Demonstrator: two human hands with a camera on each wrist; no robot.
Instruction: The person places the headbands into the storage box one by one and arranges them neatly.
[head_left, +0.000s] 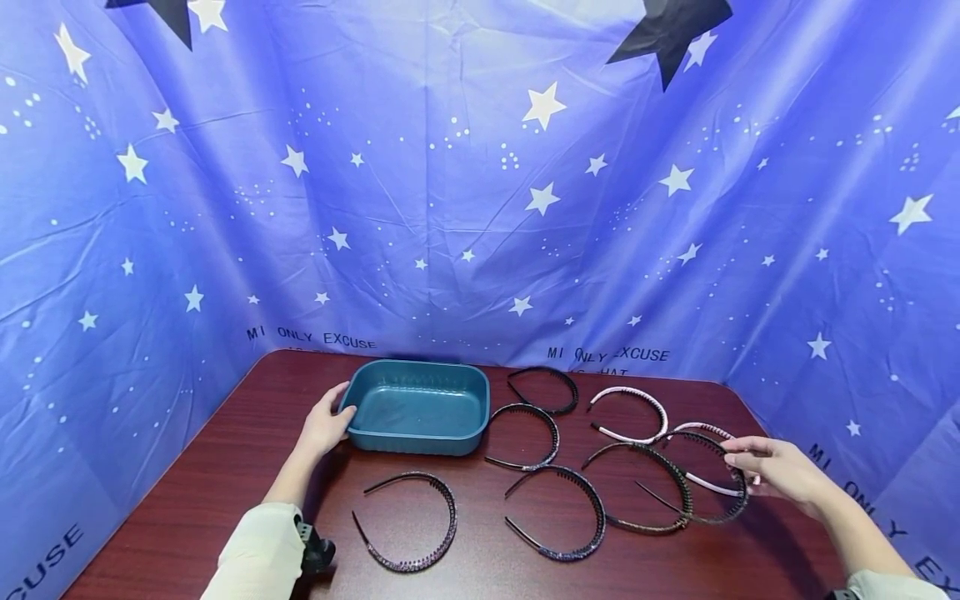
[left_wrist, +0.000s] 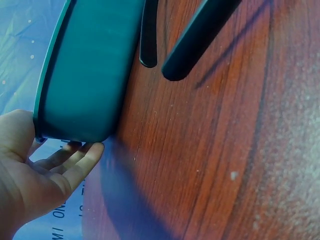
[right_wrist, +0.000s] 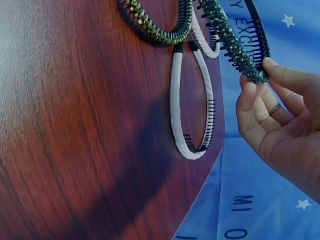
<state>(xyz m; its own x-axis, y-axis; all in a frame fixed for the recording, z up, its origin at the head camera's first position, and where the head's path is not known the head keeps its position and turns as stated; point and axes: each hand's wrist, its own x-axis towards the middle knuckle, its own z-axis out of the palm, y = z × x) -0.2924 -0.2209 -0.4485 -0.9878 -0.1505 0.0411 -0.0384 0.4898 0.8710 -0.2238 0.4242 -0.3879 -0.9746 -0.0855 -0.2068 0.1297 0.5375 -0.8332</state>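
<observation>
Your left hand (head_left: 327, 423) grips the basin (head_left: 417, 444); your right hand (head_left: 780, 468), pinching the dark headband (right_wrist: 231, 42), should clear the right pink headband (right_wrist: 176, 100).

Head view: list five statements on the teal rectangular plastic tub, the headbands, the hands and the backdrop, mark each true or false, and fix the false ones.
1. The left hand grips one end of the teal rectangular plastic tub. True.
2. The tub lies upside down. False: its open side faces up.
3. The right hand pinches a dark, curved, beaded headband. True.
4. Two pale, curved, cloth-look headbands lie left of the tub. False: they lie to its right.
5. The blue cloth backdrop bears white stars. True.
</observation>
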